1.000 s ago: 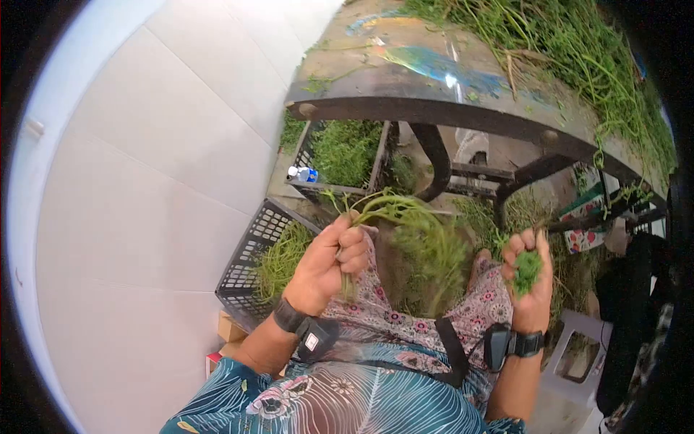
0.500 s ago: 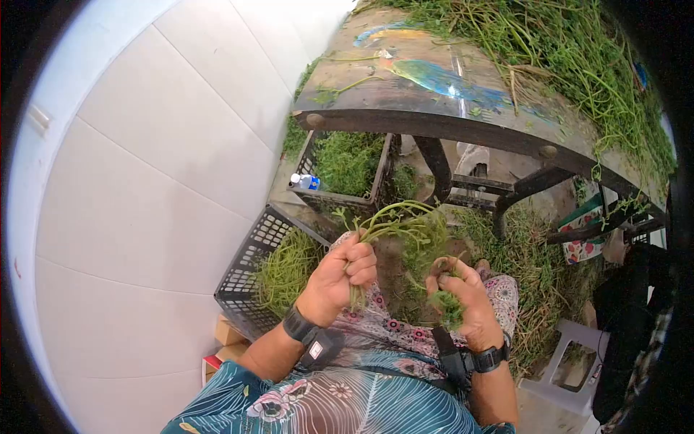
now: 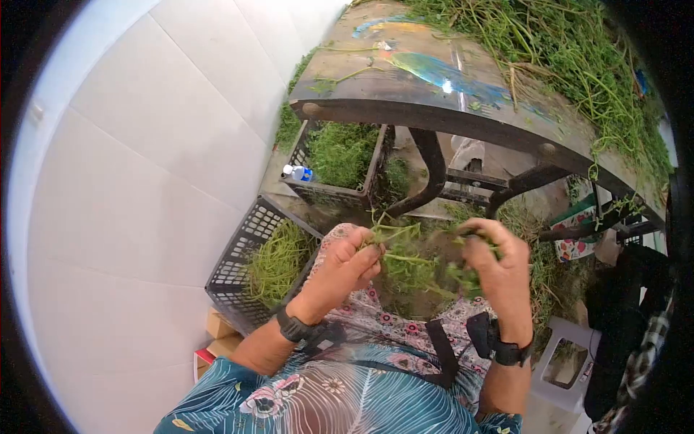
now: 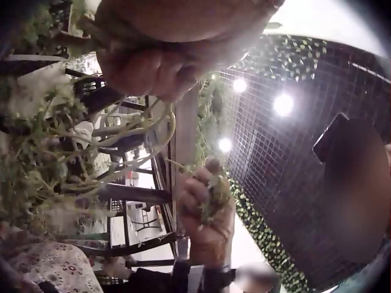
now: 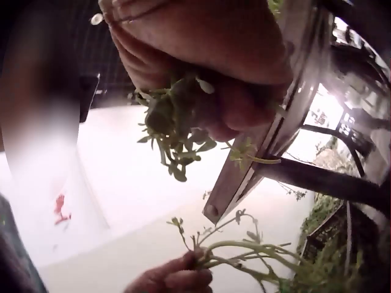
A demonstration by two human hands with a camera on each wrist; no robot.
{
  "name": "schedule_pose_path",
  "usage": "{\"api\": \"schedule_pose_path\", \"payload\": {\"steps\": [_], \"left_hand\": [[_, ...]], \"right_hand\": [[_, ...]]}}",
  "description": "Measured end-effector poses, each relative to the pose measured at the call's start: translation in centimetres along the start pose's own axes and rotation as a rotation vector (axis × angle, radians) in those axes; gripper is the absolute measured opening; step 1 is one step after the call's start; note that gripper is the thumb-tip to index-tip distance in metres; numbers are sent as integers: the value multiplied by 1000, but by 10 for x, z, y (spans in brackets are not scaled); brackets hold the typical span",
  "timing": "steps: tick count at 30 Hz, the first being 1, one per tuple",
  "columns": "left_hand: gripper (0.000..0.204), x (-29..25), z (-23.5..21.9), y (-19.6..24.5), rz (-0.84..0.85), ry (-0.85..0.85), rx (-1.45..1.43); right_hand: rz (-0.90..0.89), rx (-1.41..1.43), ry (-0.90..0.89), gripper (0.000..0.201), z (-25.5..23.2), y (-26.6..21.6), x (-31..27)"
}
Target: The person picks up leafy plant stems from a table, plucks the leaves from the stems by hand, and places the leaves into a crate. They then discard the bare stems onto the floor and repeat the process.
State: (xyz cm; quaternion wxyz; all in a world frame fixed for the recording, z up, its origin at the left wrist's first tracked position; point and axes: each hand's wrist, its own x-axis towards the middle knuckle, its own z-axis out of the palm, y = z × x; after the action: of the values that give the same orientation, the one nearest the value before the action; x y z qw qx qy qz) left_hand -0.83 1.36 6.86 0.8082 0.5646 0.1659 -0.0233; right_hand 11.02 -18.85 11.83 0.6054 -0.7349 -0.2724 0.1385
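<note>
My left hand [image 3: 345,266] grips a bunch of long-stemmed leafy greens [image 3: 408,271] by the stems, and the leafy ends trail off to the right over the lap. Facing it, my right hand [image 3: 500,257] is curled, with its back turned up. The right wrist view shows a small tuft of picked leaves [image 5: 177,128] held under its fingers. That hand also appears in the left wrist view, its fingers bent around the leafy tuft [image 4: 215,198]. Between the hands, the trailing leaves are blurred.
A black crate [image 3: 235,278] of pale stems [image 3: 278,264] stands at the left. Under the table [image 3: 347,83] is another crate [image 3: 371,170] of greens with a bottle [image 3: 297,173]. More greens [image 3: 564,65] are heaped on the tabletop. A grey stool [image 3: 571,362] stands at the right.
My right hand came in toward the bunch from the right, then moved up and slightly outward, turning its back up. My left hand keeps its hold on the bunch, nearly in place.
</note>
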Motion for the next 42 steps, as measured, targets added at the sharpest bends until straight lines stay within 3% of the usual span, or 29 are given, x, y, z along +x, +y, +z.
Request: {"api": "schedule_pose_path", "payload": {"steps": [4,8,11,14,18,20,23,27,30,34,37,40,42], "left_hand": [[12,-3,13,16,1,-61,142],[11,-4,17,17,51,-122,221],[12,-4,14,15,13,-150,212],[10,-5,25,20,7,-97,156],[11,-1,16,17,-31,16,-165],[12,0,9,20,-48,68,-337],[15,7,-8,10,-47,51,-546],[12,11,-5,11,-90,88,-702],[13,13,-8,7,-112,43,-767],[13,12,-5,5,-94,55,-773],[13,9,0,5,-112,74,-740],[14,8,4,6,-133,62,-701],[14,8,3,6,-132,73,-701]], "right_hand": [[-343,-394,-111,23,25,3,9],[-316,-469,-207,21,36,13,7],[-283,-479,-142,18,43,14,5],[-232,-344,53,15,48,26,8],[72,143,322,9,6,15,14],[341,711,250,9,-9,4,1],[361,672,95,9,-13,24,-20],[553,456,-15,14,9,35,-30],[299,107,-78,21,29,47,-26],[45,-194,99,30,46,36,-15],[-56,-198,174,29,54,34,-4],[-215,-402,134,29,55,50,2],[-211,-436,82,28,55,51,0]]}}
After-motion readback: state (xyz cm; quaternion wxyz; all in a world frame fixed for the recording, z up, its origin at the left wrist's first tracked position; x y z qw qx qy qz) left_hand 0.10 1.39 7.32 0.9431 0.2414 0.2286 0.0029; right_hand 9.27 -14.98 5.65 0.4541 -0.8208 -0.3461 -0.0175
